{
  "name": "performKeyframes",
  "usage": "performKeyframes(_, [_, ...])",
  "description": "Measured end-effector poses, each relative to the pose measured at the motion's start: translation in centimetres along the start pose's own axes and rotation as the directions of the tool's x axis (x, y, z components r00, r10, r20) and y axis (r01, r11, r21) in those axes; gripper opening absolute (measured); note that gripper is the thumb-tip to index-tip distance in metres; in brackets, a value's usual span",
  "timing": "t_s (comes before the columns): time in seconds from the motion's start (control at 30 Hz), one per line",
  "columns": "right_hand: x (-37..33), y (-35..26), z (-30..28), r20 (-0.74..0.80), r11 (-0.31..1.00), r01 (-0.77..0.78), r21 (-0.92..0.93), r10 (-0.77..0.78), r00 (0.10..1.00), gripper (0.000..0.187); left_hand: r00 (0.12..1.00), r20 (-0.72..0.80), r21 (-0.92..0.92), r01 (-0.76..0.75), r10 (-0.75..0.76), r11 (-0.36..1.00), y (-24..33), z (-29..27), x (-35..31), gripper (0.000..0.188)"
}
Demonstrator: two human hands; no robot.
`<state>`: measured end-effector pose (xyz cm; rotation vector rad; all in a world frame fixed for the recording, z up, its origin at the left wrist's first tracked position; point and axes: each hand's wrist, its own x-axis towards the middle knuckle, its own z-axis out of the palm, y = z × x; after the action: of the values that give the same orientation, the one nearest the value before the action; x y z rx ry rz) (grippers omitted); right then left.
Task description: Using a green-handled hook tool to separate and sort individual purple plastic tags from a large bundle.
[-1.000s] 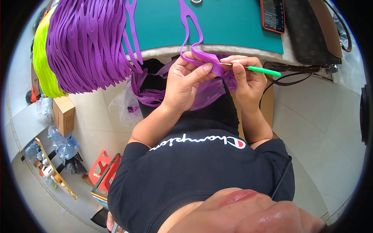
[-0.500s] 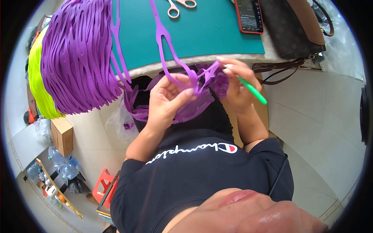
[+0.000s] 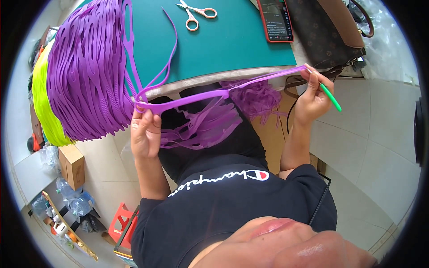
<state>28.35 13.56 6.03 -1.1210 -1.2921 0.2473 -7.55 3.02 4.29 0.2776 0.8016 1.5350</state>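
A purple rubber strap (image 3: 192, 98) is stretched across above my lap. My left hand (image 3: 146, 134) pinches its left end near the table edge, and a loose tail of strap curls up over the mat from there. My right hand (image 3: 310, 100), out to the right, grips a thin green-handled tool (image 3: 330, 96) whose tip is too small to make out. Thin purple strips (image 3: 272, 75) run taut from the strap to those same fingers. Purple rubber scraps (image 3: 210, 127) lie across my lap, and a tangled purple bunch (image 3: 261, 96) lies beyond them.
A thick pile of purple straps (image 3: 87, 67) hangs over the table's left edge beside bright yellow straps (image 3: 42, 96). On the green mat (image 3: 228, 49) lie pink-handled scissors (image 3: 192, 24) and a red-cased phone (image 3: 276, 22). A brown handbag (image 3: 328, 35) sits at the right.
My hands have moved apart, the left one leftward and the right one to the right. The purple strap, looped between them before, is now pulled out straight.
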Motion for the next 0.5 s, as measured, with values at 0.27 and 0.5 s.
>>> performKeyframes(0.27, [0.4,0.6,-3.0,-0.05,0.951,-0.166,-0.26,0.158,0.986,0.015,0.996,-0.022,-0.332,-0.087,0.084,0.939,3.0,-1.7,1.0,0.026])
performKeyframes(0.5, [0.2,-1.4,-4.1,0.565,0.849,-0.529,-0.011,0.442,0.697,0.014,0.993,0.1,-0.11,-0.058,0.069,0.992,1.6,1.7,0.9,0.028])
